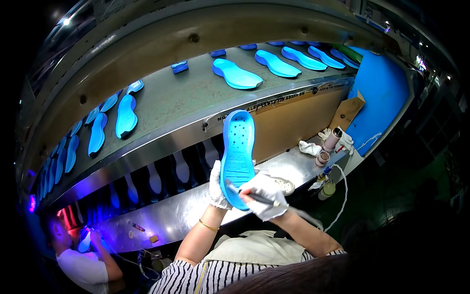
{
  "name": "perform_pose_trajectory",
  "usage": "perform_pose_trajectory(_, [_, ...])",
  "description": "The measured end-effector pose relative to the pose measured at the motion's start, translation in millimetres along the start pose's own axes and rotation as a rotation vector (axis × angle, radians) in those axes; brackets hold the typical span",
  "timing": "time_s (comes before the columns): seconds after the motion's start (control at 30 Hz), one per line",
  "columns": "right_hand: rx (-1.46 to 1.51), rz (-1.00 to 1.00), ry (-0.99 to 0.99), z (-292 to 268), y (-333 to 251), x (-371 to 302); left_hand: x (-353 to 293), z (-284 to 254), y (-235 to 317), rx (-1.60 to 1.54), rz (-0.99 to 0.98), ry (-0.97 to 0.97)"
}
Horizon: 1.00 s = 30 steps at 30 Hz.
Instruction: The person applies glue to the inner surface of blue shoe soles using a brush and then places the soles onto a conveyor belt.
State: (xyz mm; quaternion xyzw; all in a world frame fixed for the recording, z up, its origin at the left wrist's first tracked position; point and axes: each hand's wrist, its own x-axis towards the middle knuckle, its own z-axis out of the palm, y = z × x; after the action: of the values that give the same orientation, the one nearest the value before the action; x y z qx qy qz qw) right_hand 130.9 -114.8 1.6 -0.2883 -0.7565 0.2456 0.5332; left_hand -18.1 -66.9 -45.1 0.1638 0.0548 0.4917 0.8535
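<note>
A blue shoe sole (238,152) stands nearly upright before me, its hollow, patterned side toward me and several holes near its top. My left hand (217,186), in a white glove, grips its left edge low down. In my right hand (267,196), also gloved in white, is a slim grey pen-shaped tool (252,197) with a pale hose trailing from its back end. The tool's tip is at the lower inside face of the sole; whether it touches cannot be told. Partly hidden behind my right hand lies a whitish sole (284,185) on the metal bench.
Rows of blue soles (237,74) lie on the conveyor belt (171,100) beyond the metal bench (161,223). A cardboard panel (293,122) stands under the belt. Cups (333,139), white gloves (310,148) and a jar (326,191) are at right. A co-worker (88,264) sits at lower left.
</note>
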Motion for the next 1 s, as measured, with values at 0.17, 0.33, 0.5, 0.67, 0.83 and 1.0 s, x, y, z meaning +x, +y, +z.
perform_pose_trajectory(0.17, [0.675,0.605,-0.137,-5,2,1,-8,-6,0,0.021,0.001,0.018])
perform_pose_trajectory(0.33, [0.213,0.416,0.387,-35,54,39,-14,7,-16,0.106,-0.062,-0.026])
perform_pose_trajectory(0.5, [0.366,0.205,0.313,-1,59,16,-18,-24,-11,-0.089,-0.093,0.003])
perform_pose_trajectory(0.67, [0.606,0.635,0.0,-15,28,-12,-14,-8,-12,0.199,0.056,0.192])
perform_pose_trajectory(0.83, [0.371,0.71,0.199,-4,32,8,-16,-17,-15,0.077,0.023,0.108])
perform_pose_trajectory(1.0, [0.679,0.696,-0.01,-9,19,8,-17,-17,-5,0.091,0.09,0.117])
